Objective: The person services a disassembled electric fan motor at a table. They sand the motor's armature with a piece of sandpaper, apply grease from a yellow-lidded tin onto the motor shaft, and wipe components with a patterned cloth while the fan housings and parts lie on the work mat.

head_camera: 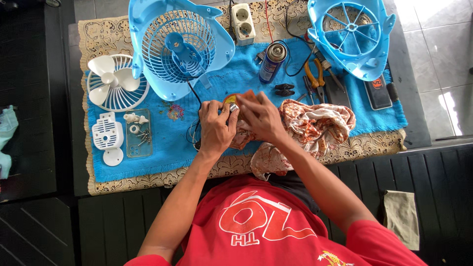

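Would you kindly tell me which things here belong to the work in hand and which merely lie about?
In hand:
left hand
right hand
small silvery metal part
orange patterned cloth

Lying about:
white fan blade
blue spray can
orange-handled pliers
white power strip

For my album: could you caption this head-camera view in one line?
Left hand and right hand grip a small metal part over a blue cloth strewn with fan pieces.

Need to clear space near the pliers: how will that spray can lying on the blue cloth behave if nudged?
The spray can lies on its side, so it would probably roll. The blue cloth under it may slow it. Its smooth metal body looks stiff, possibly slippery.
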